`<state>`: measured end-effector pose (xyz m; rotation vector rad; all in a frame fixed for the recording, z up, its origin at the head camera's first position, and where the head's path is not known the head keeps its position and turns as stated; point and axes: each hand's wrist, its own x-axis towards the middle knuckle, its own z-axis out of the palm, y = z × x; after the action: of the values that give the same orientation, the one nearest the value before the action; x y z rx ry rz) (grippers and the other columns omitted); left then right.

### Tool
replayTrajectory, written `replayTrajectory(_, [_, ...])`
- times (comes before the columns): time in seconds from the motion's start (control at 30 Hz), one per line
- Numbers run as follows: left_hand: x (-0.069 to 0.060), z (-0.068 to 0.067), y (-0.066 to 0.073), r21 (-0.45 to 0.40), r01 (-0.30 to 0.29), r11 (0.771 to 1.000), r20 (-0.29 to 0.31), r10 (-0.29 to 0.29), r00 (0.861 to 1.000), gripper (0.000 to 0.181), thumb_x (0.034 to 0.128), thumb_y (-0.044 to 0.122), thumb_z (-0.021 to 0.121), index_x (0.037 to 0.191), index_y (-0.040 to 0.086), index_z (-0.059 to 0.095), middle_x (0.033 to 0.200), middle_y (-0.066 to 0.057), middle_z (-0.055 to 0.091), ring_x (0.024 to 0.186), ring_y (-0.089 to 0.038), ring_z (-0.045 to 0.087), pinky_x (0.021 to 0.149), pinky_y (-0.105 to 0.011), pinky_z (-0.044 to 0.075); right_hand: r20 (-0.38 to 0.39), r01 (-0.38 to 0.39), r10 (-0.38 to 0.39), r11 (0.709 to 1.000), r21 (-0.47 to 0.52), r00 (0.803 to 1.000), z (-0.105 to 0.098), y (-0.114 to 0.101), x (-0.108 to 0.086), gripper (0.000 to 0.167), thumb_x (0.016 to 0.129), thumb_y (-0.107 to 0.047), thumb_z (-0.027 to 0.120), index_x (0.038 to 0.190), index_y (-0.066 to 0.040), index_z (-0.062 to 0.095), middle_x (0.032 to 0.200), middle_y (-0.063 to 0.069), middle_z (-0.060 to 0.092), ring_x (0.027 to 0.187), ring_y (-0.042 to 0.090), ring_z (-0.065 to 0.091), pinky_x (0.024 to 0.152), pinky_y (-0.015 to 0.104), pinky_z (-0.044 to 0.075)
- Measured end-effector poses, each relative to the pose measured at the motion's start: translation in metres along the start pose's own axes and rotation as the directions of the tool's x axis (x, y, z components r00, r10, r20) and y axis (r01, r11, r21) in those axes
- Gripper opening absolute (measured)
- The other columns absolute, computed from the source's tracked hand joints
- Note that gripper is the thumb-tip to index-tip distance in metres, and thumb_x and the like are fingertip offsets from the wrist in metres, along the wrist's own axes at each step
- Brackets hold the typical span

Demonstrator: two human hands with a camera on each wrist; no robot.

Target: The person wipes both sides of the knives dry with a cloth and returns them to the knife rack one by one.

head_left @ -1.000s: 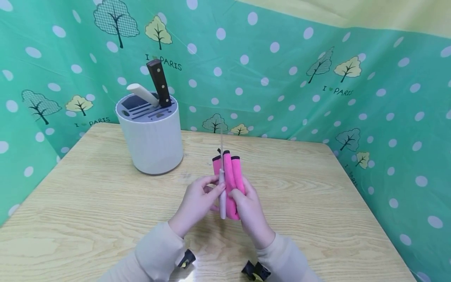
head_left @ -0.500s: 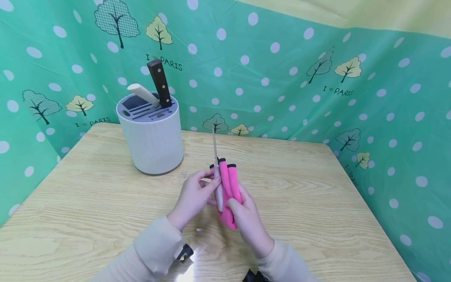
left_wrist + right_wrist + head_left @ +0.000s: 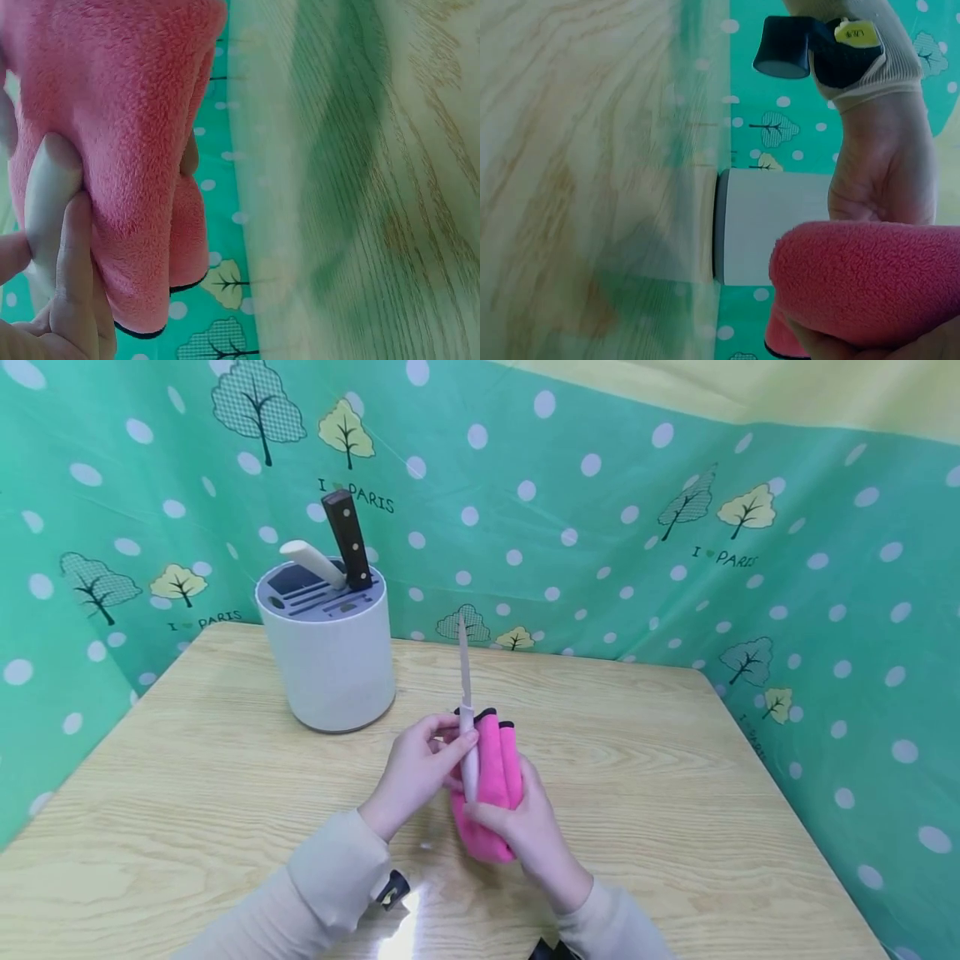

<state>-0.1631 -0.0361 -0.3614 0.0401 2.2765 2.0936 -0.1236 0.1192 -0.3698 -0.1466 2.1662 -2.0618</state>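
My left hand (image 3: pixel 415 760) pinches the white handle of a knife (image 3: pixel 469 764) between thumb and fingers. The knife's narrow blade points up and away from me. Against the handle's right side lies a folded pink cloth (image 3: pixel 491 768) with black edging, which my right hand (image 3: pixel 536 827) grips from the right and below. In the left wrist view the fluffy pink cloth (image 3: pixel 142 150) hangs beside the white handle (image 3: pixel 51 195). From the right wrist, the cloth (image 3: pixel 870 281) covers much of my left hand (image 3: pixel 885 165).
A white round knife block (image 3: pixel 330 660) stands at the back left of the wooden table (image 3: pixel 637 777). A dark-handled knife (image 3: pixel 347 539) and a white handle (image 3: pixel 311 562) stick out of its slotted top. A green patterned curtain (image 3: pixel 585 543) hangs behind.
The cloth has shifted down towards me against the knife. My right thumb has moved left to the lower end of the handle, and the blade's flat side shows more.
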Motion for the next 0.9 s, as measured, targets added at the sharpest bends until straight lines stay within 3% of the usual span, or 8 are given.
replayTrajectory(0.2, [-0.002, -0.002, 0.004, -0.012, 0.003, 1.000, 0.022, -0.003, 1.000, 0.039, 0.0940, 0.018, 0.068, 0.127, 0.000, 0.059, 0.117, -0.020, 0.065, 0.078, -0.017, 0.067, 0.063, -0.035, 0.060, -0.005, -0.043, 0.043, 0.999, 0.027, 0.999, -0.009, -0.001, 0.004, 0.068, 0.070, 0.002, 0.079, 0.130, -0.005, 0.049, 0.118, 0.016, 0.064, 0.100, 0.021, 0.066, 0.086, 0.034, 0.054])
replayTrajectory(0.4, [-0.005, -0.010, 0.012, 0.019, 0.014, 1.000, 0.022, -0.014, 1.000, 0.040, 0.0931, 0.019, 0.069, 0.129, 0.004, 0.058, 0.118, -0.017, 0.065, 0.086, -0.018, 0.066, 0.064, -0.036, 0.060, -0.037, -0.072, 0.075, 0.995, 0.071, 0.997, -0.017, -0.006, 0.006, 0.057, 0.075, 0.002, 0.073, 0.127, -0.004, 0.053, 0.112, 0.014, 0.065, 0.095, 0.021, 0.067, 0.081, 0.035, 0.056])
replayTrajectory(0.7, [-0.004, -0.033, 0.021, 0.145, -0.037, 0.989, 0.025, 0.034, 0.999, 0.040, 0.0925, 0.022, 0.070, 0.128, 0.006, 0.059, 0.117, -0.013, 0.065, 0.095, -0.023, 0.063, 0.063, -0.035, 0.060, -0.165, -0.138, 0.156, 0.984, 0.114, 0.974, -0.033, -0.015, 0.012, 0.049, 0.078, -0.002, 0.070, 0.125, -0.004, 0.055, 0.105, 0.008, 0.067, 0.087, 0.017, 0.068, 0.075, 0.034, 0.056])
replayTrajectory(0.9, [-0.001, -0.056, 0.031, 0.280, -0.058, 0.958, 0.034, 0.050, 0.998, 0.042, 0.0936, 0.027, 0.068, 0.129, 0.008, 0.059, 0.120, -0.011, 0.064, 0.102, -0.026, 0.061, 0.067, -0.033, 0.060, -0.236, -0.158, 0.176, 0.983, 0.092, 0.956, -0.049, -0.013, 0.014, 0.047, 0.082, -0.007, 0.072, 0.127, -0.007, 0.058, 0.101, 0.002, 0.068, 0.085, 0.014, 0.067, 0.075, 0.031, 0.056])
